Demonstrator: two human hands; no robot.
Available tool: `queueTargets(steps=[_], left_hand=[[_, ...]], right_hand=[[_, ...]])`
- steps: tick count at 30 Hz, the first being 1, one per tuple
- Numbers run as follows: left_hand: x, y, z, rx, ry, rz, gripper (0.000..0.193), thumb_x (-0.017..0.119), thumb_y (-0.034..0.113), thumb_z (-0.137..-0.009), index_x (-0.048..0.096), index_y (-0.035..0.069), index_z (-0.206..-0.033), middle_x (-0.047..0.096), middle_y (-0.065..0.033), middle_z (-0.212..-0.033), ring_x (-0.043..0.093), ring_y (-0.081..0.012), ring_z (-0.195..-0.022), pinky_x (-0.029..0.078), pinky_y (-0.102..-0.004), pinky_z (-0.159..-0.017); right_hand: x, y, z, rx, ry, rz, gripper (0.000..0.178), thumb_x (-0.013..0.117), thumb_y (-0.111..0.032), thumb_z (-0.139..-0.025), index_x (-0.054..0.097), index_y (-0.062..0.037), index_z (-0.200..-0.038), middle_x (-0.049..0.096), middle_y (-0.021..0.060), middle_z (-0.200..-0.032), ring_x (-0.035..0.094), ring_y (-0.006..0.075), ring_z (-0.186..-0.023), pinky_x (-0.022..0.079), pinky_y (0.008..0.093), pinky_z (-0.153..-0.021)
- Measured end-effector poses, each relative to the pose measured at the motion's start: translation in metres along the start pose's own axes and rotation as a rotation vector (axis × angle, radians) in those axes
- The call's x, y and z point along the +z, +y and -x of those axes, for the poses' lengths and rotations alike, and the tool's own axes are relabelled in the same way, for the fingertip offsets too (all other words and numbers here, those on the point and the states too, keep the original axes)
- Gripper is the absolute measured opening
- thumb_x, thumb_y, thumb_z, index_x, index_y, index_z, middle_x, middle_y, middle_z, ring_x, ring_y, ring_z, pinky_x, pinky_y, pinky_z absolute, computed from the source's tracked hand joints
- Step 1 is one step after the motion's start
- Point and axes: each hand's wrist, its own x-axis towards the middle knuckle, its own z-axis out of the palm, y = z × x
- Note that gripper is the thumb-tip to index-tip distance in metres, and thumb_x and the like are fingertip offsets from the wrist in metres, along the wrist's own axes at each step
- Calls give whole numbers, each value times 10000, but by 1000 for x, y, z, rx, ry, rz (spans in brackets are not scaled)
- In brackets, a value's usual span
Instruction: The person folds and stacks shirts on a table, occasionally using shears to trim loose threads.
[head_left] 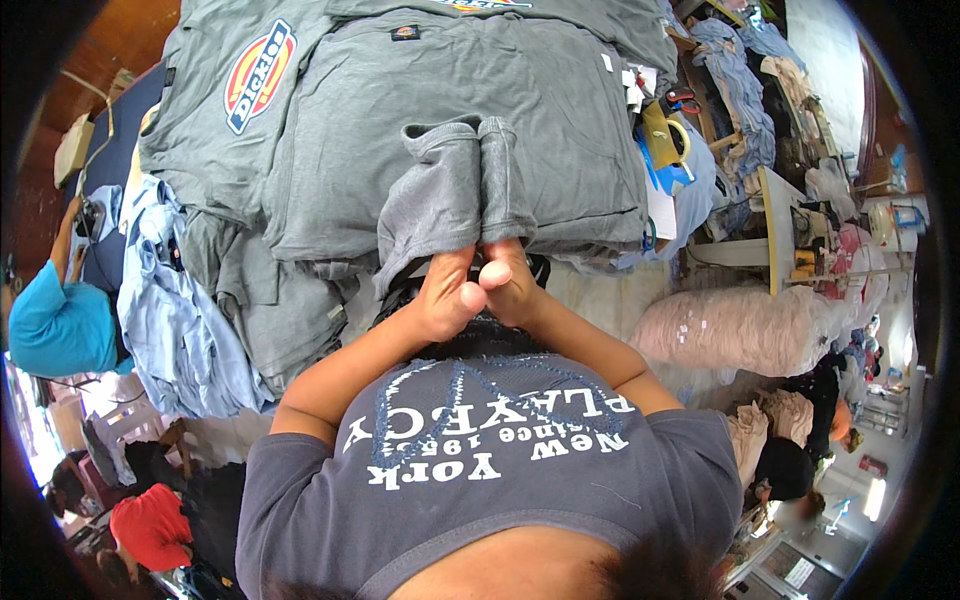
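Observation:
Two short tubes of grey knit cloth, like T-shirt sleeves, stand side by side in front of me. My left hand (pixel 447 292) is at the lower end of the left grey sleeve (pixel 435 195), its fingers hidden in the cloth and its thumb outside. Close beside it, my right hand (pixel 508 284) holds the right grey sleeve (pixel 505 180) the same way, thumb sticking out. The two thumbs nearly meet. Behind the sleeves lies a thick stack of folded grey T-shirts (pixel 340 150), the top one with a small dark label.
Another grey shirt with a round logo (pixel 215 150) lies at left, near hanging light-blue garments (pixel 180 300). Right of the stack are a yellow tape roll (pixel 681 140) and red-handled scissors (pixel 683 98). A plastic-wrapped pink bundle (pixel 735 330) lies beyond. People work at both sides.

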Motion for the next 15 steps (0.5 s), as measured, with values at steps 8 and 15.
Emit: queueTargets(steps=[8, 15], left_hand=[[-154, 128, 8, 306, 525, -202, 305, 594, 95, -740, 540, -52, -1002, 589, -116, -825, 565, -169, -661, 457, -275, -581], [-275, 236, -222, 78, 407, -659, 383, 600, 222, -744, 538, -86, -963, 562, -152, -765, 503, -243, -607, 394, -336, -513]], right_hand=[[-180, -87, 5, 13, 403, -444, 512, 471, -402, -844, 471, 21, -1132, 521, 152, -1126, 465, 257, -1095, 350, 445, -934], [-236, -142, -187, 113, -27, 90, 365, 491, -342, -819, 510, -66, -1058, 552, 98, -1024, 535, 243, -896, 438, 383, -747]])
